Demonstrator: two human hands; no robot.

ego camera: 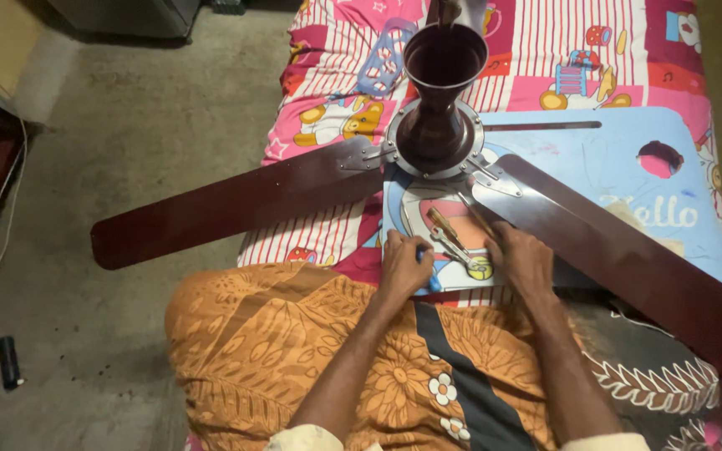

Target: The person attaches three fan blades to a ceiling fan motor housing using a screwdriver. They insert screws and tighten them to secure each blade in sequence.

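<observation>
Maroon fan [436, 125], two blades; left hand [400, 267] grips blue tool [422, 255]; right hand [521, 260] perhaps empty.

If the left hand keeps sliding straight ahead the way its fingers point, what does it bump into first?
Probably the wooden-handled screwdriver lying just ahead of the left hand on the light blue board. Beyond it stands the ceiling fan's dark motor hub. Depth is hard to judge.

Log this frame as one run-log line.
left hand: grips blue-handled tool | right hand: rests beside pliers | ceiling fan: on blue board, blades attached
</observation>
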